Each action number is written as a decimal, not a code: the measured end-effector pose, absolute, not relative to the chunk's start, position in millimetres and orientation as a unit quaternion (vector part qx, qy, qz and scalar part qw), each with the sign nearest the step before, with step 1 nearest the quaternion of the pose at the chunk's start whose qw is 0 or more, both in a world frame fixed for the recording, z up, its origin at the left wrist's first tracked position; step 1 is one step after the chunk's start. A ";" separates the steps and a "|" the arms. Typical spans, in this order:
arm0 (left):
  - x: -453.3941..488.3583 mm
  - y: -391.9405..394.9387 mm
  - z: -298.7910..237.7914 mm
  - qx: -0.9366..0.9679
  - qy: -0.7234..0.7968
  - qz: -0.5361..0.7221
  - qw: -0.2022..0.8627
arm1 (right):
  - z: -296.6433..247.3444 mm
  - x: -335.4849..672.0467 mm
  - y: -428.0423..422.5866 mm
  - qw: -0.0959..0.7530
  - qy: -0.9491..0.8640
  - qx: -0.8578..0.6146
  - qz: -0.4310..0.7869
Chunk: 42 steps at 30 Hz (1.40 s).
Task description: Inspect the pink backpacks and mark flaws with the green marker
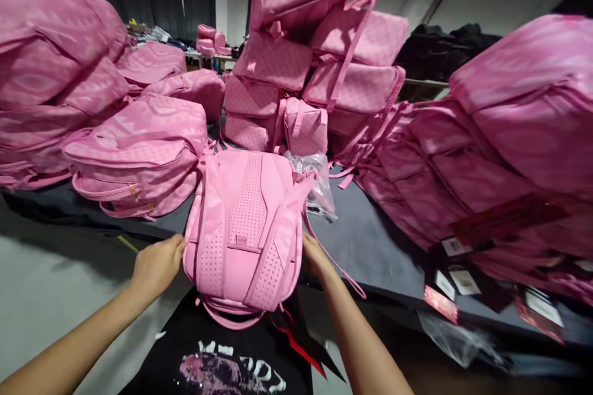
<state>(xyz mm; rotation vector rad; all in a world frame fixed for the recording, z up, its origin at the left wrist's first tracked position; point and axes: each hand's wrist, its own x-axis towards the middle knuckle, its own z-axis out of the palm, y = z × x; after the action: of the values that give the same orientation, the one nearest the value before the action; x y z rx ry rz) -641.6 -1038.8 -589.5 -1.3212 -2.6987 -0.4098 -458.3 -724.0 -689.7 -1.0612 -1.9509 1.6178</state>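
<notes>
A pink backpack (245,216) is in front of me, its padded back and perforated shoulder straps facing up and its top loop handle pointing toward my body. My left hand (160,265) is closed on its left side edge, fingers pinched at the fabric. On the opposite side, my right hand (317,256) grips the right edge, with its fingertips partly hidden behind the bag. A loose pink strap (340,268) trails off to the right past my wrist. Red and black ribbon-like tags (301,345) hang below the bag.
Pink backpacks (139,154) are piled at the left. Checked pink bags (278,62) are stacked behind, and more backpacks (523,111) lie at the right. Clear plastic packaging (319,191) rests on the dark-covered table (370,247). Paper tags (463,281) lie near its right front edge.
</notes>
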 end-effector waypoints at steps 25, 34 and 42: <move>-625.2 -715.0 -605.9 -0.844 -0.533 0.003 0.067 | -652.3 -425.4 -800.2 0.009 -0.893 -0.444 0.067; -614.5 -782.7 -552.0 -0.864 -0.403 -0.139 0.269 | -630.2 -400.6 -755.1 0.073 -0.856 -0.424 0.287; -606.8 -844.9 -497.6 -0.858 -0.417 -0.162 0.252 | -568.7 -377.7 -786.6 0.173 -0.896 -0.359 0.197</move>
<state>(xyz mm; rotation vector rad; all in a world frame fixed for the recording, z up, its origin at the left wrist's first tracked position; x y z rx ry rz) -606.8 -844.9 -497.6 -2.3343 -1.1330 -0.4392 -377.7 -786.6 -568.7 -1.0183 -2.5404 0.5595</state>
